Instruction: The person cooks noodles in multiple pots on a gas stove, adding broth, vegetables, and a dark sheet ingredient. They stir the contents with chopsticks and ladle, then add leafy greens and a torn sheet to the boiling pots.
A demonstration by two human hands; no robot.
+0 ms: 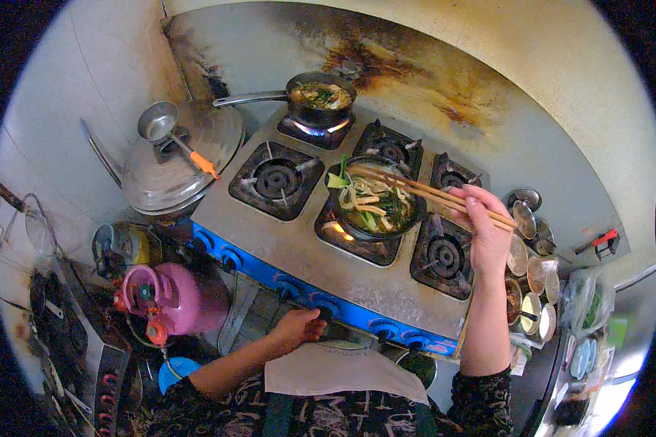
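Observation:
My right hand [486, 226] holds a pair of long wooden chopsticks [432, 192]. Their far ends reach over a dark pan [380, 236] and into the noodles [369, 191], which lie among leafy greens and broth. A green-and-white piece of vegetable [337, 180] leans on the pan's left rim. Under this pan a yellow-orange flame [341, 231] burns on the front middle burner. Low at the stove's blue front panel, my left hand [299, 330] has its fingertips on a black stove knob [326, 312]; the fingers partly hide the grip.
A saucepan [320, 113] of food sits over a lit rear burner, its handle pointing left. On a large metal lid [180, 175] rests a ladle [159, 121]. A pink gas cylinder [194, 300] stands lower left. Several seasoning containers [530, 311] line the right side.

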